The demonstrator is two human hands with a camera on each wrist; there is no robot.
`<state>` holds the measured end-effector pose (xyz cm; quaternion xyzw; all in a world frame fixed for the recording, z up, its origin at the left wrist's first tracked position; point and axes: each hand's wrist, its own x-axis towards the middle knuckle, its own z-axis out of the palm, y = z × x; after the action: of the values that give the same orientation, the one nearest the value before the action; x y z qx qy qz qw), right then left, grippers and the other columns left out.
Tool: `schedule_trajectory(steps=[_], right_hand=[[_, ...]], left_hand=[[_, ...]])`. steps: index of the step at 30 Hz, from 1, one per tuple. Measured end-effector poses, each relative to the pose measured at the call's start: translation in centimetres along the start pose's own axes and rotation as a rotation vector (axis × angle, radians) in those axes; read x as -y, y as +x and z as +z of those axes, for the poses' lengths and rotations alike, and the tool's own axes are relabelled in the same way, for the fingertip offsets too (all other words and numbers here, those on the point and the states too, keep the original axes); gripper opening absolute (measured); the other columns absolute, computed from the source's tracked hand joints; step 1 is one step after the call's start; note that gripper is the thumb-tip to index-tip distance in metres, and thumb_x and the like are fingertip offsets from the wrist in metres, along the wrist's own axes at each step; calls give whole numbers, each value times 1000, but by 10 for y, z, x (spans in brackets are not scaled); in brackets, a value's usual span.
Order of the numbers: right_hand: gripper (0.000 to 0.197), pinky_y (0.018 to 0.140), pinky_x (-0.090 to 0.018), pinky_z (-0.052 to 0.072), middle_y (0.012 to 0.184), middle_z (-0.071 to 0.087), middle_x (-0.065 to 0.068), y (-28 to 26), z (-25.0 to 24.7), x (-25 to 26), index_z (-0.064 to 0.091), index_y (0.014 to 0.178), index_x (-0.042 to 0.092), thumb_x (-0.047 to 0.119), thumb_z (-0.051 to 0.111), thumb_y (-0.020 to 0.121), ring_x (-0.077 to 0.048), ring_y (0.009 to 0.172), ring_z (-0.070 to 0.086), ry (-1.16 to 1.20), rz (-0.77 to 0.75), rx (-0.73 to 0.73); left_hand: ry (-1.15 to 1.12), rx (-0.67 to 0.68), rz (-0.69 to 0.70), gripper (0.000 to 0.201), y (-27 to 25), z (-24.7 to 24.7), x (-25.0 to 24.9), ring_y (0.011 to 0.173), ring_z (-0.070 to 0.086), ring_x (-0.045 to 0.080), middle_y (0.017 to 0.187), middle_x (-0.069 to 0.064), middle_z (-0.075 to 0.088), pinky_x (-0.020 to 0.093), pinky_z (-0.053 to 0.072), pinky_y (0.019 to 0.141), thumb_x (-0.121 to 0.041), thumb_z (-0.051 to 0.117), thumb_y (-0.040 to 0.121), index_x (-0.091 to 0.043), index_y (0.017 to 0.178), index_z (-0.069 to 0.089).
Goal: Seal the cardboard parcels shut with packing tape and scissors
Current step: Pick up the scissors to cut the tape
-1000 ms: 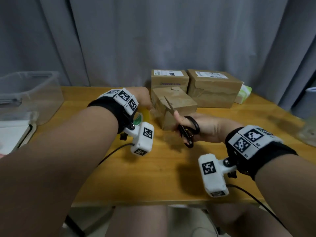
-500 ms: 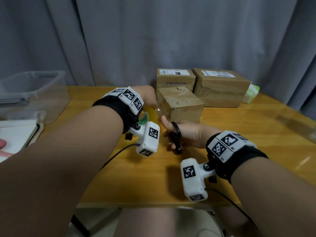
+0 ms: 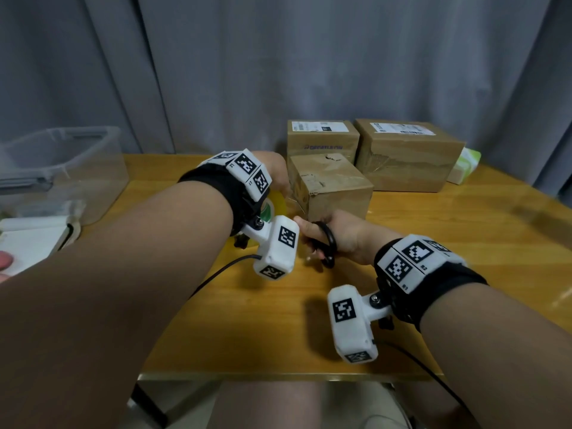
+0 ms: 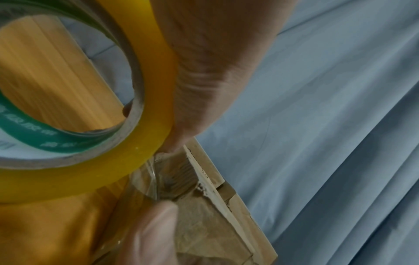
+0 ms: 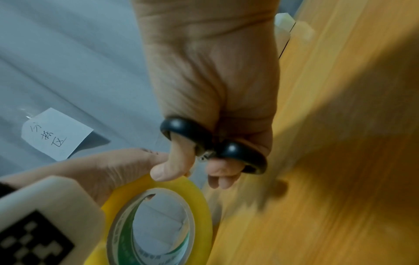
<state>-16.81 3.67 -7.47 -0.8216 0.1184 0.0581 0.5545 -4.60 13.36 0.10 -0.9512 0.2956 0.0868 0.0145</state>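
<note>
My left hand (image 3: 278, 178) grips a yellow packing tape roll (image 3: 277, 204) with a green-printed core, right against the left side of the small cardboard parcel (image 3: 334, 187). In the left wrist view a clear tape strip (image 4: 145, 177) runs from the roll (image 4: 145, 89) onto the parcel (image 4: 204, 224). My right hand (image 3: 309, 230) holds the black-handled scissors (image 3: 328, 243), thumb and fingers through the loops (image 5: 188, 130). It sits in front of the parcel, close to the roll (image 5: 199, 197). The blades are mostly hidden.
Two larger labelled parcels (image 3: 322, 140) (image 3: 405, 156) stand behind the small one, with a green-white pack (image 3: 467, 165) to their right. A clear plastic bin (image 3: 62, 168) and white papers (image 3: 31, 239) sit at the far left of the wooden table (image 3: 464, 230). A grey curtain hangs behind.
My right hand has carried the scissors left and nearer, from the parcel's front face to just beside the tape roll. The left hand has kept the roll at the parcel.
</note>
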Motion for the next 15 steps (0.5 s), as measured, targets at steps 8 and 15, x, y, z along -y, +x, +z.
schedule_trajectory(steps=[8,15], right_hand=[[59,78,-33,52,67,69,-5,5,-3,1,64,78,7,66,63,74,-20,67,64,-554,159,-8],[42,70,-33,49,88,57,-8,4,18,34,54,85,4,43,69,84,-23,74,54,-958,129,-43]], left_hand=[[-144,-84,48,31,-17,0,18,105,57,28,111,11,61,36,47,90,-26,60,90,-5,113,66],[-532,-249,31,14,-37,8,53,77,53,14,78,1,61,22,43,62,-17,67,85,-9,96,71]])
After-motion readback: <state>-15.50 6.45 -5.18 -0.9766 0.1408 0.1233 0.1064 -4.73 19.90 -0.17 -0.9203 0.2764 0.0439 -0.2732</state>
